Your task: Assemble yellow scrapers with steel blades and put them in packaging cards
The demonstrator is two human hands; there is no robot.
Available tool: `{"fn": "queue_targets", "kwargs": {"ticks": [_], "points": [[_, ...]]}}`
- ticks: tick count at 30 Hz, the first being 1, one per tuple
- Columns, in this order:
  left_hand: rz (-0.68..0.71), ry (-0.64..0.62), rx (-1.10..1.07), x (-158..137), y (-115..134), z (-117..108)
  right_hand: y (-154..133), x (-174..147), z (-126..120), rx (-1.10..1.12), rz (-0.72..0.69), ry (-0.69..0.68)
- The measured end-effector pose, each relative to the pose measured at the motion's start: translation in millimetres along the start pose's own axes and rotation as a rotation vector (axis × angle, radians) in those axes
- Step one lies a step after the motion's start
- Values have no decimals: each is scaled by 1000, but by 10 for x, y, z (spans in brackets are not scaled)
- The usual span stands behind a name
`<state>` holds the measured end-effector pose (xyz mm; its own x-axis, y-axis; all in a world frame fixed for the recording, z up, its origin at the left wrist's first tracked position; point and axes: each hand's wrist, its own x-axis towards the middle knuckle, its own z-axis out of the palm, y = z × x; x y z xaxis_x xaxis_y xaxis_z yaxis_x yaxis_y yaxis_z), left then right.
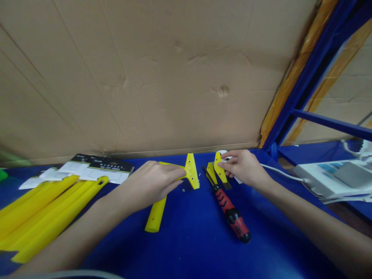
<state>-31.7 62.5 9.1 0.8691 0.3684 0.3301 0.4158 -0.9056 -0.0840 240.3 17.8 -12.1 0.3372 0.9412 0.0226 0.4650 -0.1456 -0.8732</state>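
My left hand [158, 180] is closed around the narrow neck of a yellow scraper head [192, 171], whose wide, holed end points right. Below that hand a yellow tube handle [156, 217] lies on the blue table [192, 240]; whether it joins the scraper head is hidden. Between thumb and fingers, my right hand [244, 166] pinches a yellow holed plate [220, 167]. Just left of it lies another yellow piece [212, 174], partly overlapped by the tip of a red and black screwdriver [231, 213]. A tiny nut [183, 190] rests near the scraper head.
Several long yellow handles [58, 217] with black and white header cards [109, 169] lie at the left. Cardboard [162, 85] stands behind the table. At the right are a blue metal frame [305, 77], a white box-shaped device [337, 174] and a white cable [281, 172].
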Motion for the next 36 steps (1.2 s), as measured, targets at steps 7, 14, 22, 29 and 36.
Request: {"fn": "queue_targets", "kwargs": {"ticks": [7, 14, 22, 29, 36], "points": [[32, -34, 42, -25, -29, -3, -95, 5, 205, -154, -41, -69], [-20, -39, 15, -32, -37, -42, -109, -35, 181, -265, -193, 7], [24, 168, -163, -6, 91, 26, -167, -289, 154, 206, -262, -418], [-334, 59, -55, 3, 167, -187, -70, -329, 87, 24, -313, -269], [-644, -180, 29, -107, -191, -227, -46, -500, 6, -676, -487, -254]]}}
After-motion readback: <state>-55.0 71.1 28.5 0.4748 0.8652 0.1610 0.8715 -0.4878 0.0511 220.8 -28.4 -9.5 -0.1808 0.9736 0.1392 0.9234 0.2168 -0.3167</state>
